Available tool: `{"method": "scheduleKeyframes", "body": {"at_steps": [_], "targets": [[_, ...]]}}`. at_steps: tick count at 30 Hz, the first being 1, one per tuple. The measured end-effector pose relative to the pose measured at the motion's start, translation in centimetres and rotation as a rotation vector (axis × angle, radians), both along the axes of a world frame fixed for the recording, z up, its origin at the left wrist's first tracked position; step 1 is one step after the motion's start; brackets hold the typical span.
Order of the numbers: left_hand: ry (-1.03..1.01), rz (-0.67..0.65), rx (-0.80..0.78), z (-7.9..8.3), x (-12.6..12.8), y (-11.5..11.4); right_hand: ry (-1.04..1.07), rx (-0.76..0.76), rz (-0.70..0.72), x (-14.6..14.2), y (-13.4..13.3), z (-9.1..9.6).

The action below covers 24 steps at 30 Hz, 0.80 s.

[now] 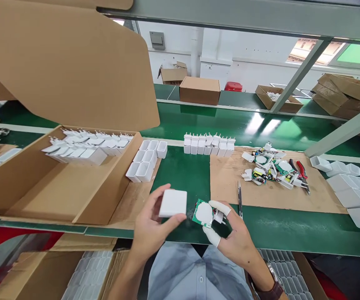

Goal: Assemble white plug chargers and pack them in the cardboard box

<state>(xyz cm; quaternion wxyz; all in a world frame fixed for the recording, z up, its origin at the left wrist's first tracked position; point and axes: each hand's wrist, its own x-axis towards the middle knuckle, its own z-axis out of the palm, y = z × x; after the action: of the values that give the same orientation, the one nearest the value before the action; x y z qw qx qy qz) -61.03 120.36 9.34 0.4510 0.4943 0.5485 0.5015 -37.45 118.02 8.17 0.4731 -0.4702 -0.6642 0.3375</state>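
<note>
My left hand [148,227] grips a white plastic housing [173,203] by its sides, a smooth square face toward me. Just to the right, my right hand [239,235] pinches a green circuit board [203,213] between thumb and index finger, both in white finger cots. A round white disc covers much of the board, and a white plug part sticks out on its right. A small gap separates board and housing. Beyond my right hand lie slim tweezers [239,196] and a heap of similar circuit boards [270,166] on a cardboard sheet [223,179].
An open cardboard box [104,196] at left holds rows of white plug housings [86,146]. Beside it stand open white cases [142,166]; more housings [351,189] stack at right. White plug units [207,144] line up ahead. Red-handled cutters [301,171] lie beside the board heap.
</note>
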Motion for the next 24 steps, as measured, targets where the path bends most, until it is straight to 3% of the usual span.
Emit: {"method": "scheduleKeyframes", "body": {"at_steps": [2, 6, 11, 13, 17, 21, 24], "targets": [[0.073, 0.035, -0.018, -0.3, -0.7, 0.6, 0.141, -0.143, 0.029, 0.5, -0.2, -0.3], [0.391, -0.018, -0.064, -1.7, -1.5, 1.3, 0.456, -0.394, 0.164, 0.9, -0.6, -0.9], [0.525, 0.060, 0.203, -2.1, -1.0, 0.8, 0.709, -0.482, 0.268, 0.5, -0.6, -0.3], [0.471, 0.013, 0.276, -1.3, -0.6, 0.2, 0.765, -0.544, 0.279, 0.2, -0.6, 0.2], [0.286, -0.237, 0.298, 1.0, 1.0, -0.9, 0.828, -0.628, 0.292, -0.4, -0.8, 0.6], [0.011, -0.484, 0.236, 2.1, 2.8, -1.4, 0.939, -0.651, 0.232, -1.1, -1.1, 0.3], [-0.254, -0.599, 0.091, 1.8, 3.7, -1.3, 0.967, -0.720, 0.317, -1.6, -1.2, 0.0]]}}
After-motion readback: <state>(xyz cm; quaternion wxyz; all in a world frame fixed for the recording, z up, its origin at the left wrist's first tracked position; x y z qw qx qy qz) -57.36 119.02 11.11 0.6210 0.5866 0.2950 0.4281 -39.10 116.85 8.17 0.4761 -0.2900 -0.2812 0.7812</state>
